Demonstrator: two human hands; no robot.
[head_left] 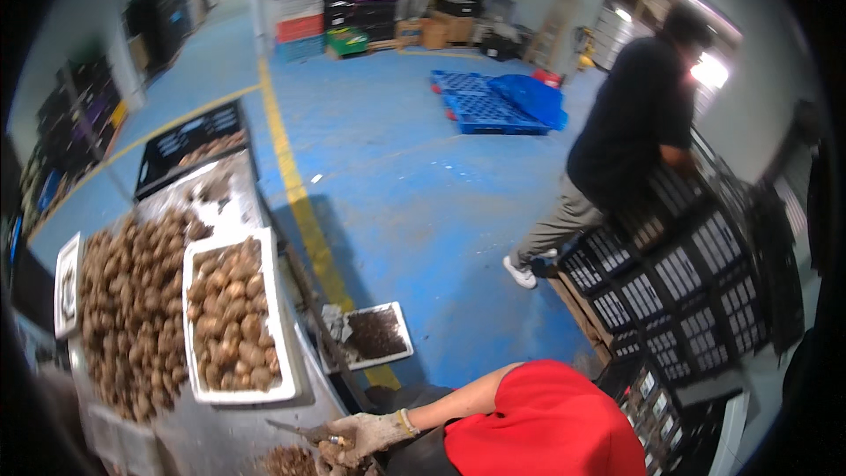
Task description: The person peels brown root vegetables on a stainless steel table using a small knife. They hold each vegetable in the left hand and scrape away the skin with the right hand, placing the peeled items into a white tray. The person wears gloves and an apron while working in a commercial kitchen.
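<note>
From the lower edge my right arm, in a red sleeve, reaches left over the metal table (233, 436). My right hand (366, 434), in a pale work glove, is closed around a small knife (293, 428), its thin blade pointing left. Under the fingers is a brownish lump too blurred to name. Beside it lies a heap of brown scraps (289, 461). My left hand does not show. Further up the table are a white foam box (288, 366) holding peeled-looking brown roundish produce and a large pile of darker brown produce (132, 308).
A black crate (150, 178) stands at the table's far end, and a white tray (407, 345) of dark bits is below its right side. At right a person (630, 123) in black leans over stacked black crates (679, 300). Blue pallets (476, 106) lie on the floor beyond.
</note>
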